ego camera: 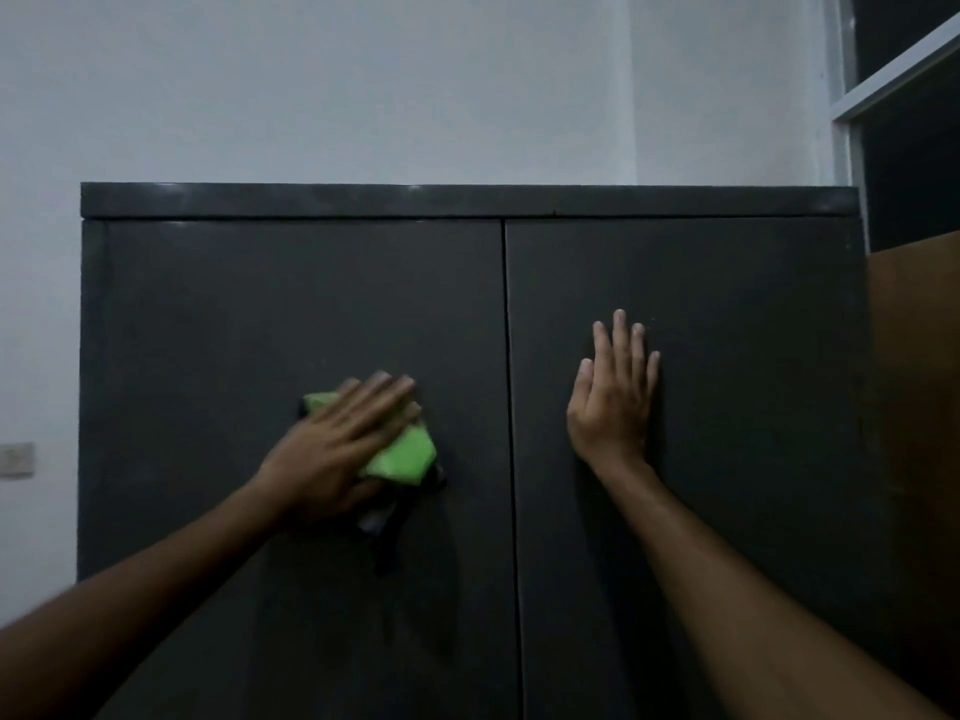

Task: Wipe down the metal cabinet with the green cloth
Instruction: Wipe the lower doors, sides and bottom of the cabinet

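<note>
A dark grey metal cabinet (260,304) with two doors fills most of the view. My left hand (337,444) presses a folded green cloth (408,454) flat against the left door, fingers straight and spread over it. Part of the cloth shows beyond my fingertips and below them. A dark strip hangs down under the cloth. My right hand (613,402) lies flat on the right door, fingers straight and pointing up, holding nothing.
A white wall (363,85) rises behind and left of the cabinet, with a switch plate (15,459) low on the left. A window frame (883,90) stands at the upper right, and a brown wooden panel (914,381) adjoins the cabinet's right side.
</note>
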`<action>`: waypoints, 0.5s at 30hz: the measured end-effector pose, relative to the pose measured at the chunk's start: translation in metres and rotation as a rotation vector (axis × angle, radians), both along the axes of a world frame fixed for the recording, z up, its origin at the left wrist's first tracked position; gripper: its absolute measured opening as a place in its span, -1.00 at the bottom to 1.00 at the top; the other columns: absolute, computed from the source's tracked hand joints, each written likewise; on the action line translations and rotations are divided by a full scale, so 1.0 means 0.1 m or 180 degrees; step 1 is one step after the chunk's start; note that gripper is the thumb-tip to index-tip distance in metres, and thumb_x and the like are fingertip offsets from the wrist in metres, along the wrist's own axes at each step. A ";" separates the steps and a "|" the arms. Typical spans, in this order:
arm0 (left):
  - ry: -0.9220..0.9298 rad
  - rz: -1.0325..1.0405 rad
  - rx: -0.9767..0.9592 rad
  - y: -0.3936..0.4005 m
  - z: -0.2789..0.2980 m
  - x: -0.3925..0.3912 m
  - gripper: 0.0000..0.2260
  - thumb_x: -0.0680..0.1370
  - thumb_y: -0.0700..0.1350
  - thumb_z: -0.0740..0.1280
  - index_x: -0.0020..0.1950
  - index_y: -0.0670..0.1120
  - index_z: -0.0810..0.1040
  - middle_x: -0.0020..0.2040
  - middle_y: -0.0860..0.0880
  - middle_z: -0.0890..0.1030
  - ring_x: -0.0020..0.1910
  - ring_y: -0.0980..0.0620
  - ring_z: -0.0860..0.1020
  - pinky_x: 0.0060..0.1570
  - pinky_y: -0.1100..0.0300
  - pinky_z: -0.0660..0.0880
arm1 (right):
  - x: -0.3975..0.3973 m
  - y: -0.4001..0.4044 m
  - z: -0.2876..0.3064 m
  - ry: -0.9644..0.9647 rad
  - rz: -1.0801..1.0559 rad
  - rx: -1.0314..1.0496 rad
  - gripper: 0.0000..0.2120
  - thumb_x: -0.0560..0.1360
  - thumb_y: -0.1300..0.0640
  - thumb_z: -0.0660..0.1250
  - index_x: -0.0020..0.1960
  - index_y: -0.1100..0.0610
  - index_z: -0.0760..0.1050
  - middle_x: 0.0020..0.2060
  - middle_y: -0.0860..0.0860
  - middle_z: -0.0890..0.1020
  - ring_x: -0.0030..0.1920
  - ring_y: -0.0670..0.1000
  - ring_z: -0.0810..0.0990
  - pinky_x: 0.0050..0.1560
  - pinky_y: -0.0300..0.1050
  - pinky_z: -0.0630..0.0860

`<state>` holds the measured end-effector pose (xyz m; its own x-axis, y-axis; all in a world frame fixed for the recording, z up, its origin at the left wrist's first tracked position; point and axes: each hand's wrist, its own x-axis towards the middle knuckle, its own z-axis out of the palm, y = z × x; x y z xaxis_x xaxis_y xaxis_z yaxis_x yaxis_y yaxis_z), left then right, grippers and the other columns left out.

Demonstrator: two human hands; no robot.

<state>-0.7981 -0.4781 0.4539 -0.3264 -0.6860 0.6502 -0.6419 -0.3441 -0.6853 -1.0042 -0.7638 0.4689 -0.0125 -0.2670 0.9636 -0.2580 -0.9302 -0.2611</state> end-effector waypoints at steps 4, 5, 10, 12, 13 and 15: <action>0.1341 0.0081 -0.1817 -0.23 0.77 -0.23 -0.28 0.57 0.10 0.26 0.69 -0.09 0.16 0.70 -0.22 -0.01 0.67 -0.32 -0.06 0.62 -0.17 -0.11 | -0.06 -0.05 -0.02 -0.0038 -0.0007 -0.0075 -0.51 0.69 0.09 0.02 0.61 0.09 0.25 0.64 0.04 0.15 0.65 0.08 0.04 0.62 0.20 -0.01; 0.1648 0.0039 -0.2035 -0.47 0.93 -0.45 -0.27 0.57 0.12 0.26 0.69 -0.12 0.15 0.70 -0.22 -0.04 0.67 -0.32 -0.09 0.62 -0.15 -0.16 | -0.07 -0.05 -0.01 -0.0094 0.0064 -0.0059 -0.52 0.69 0.12 0.04 0.59 0.09 0.28 0.63 0.04 0.18 0.65 0.08 0.06 0.62 0.20 0.01; 0.0709 -0.0055 -0.0709 -1.38 0.25 -1.02 -0.19 0.53 0.13 0.32 0.70 -0.10 0.10 0.72 -0.15 -0.04 0.69 -0.23 -0.09 0.65 -0.15 -0.15 | -0.22 -0.26 0.00 -0.0012 0.0159 -0.0398 -0.52 0.62 0.32 0.16 0.53 0.13 0.40 0.59 0.05 0.30 0.61 0.12 0.20 0.56 0.20 0.16; 0.0423 -0.0039 -0.0175 -1.28 -0.37 -0.95 -0.24 0.59 0.19 0.26 0.70 -0.09 0.10 0.72 -0.13 -0.02 0.69 -0.20 -0.05 0.65 -0.17 -0.06 | -0.27 -0.31 -0.02 0.0143 0.0178 -0.0473 -0.48 0.61 0.35 0.17 0.55 0.13 0.35 0.61 0.04 0.27 0.62 0.10 0.16 0.58 0.17 0.12; 0.0394 -0.0004 -0.0080 -1.15 -0.61 -0.86 -0.26 0.61 0.20 0.25 0.70 -0.09 0.12 0.72 -0.13 0.01 0.69 -0.19 -0.02 0.64 -0.18 0.00 | -0.29 -0.31 -0.02 0.0218 0.0175 -0.0469 -0.47 0.62 0.35 0.16 0.57 0.13 0.32 0.62 0.03 0.23 0.64 0.10 0.12 0.60 0.15 0.09; 0.0582 -0.0014 -0.0217 -0.78 -0.79 -0.62 -0.31 0.61 0.17 0.24 0.67 -0.11 0.20 0.70 -0.15 0.07 0.68 -0.20 0.03 0.60 -0.24 0.09 | -0.28 -0.28 -0.03 0.0334 0.0134 -0.0451 -0.46 0.64 0.32 0.13 0.61 0.13 0.24 0.64 0.04 0.16 0.65 0.10 0.04 0.62 0.16 0.02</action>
<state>-0.8599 -0.5566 0.3746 -0.2014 -0.6372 0.7440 -0.7552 -0.3827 -0.5322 -1.0323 -0.7922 0.4656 0.0986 -0.1265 0.9871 -0.2371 -0.9663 -0.1001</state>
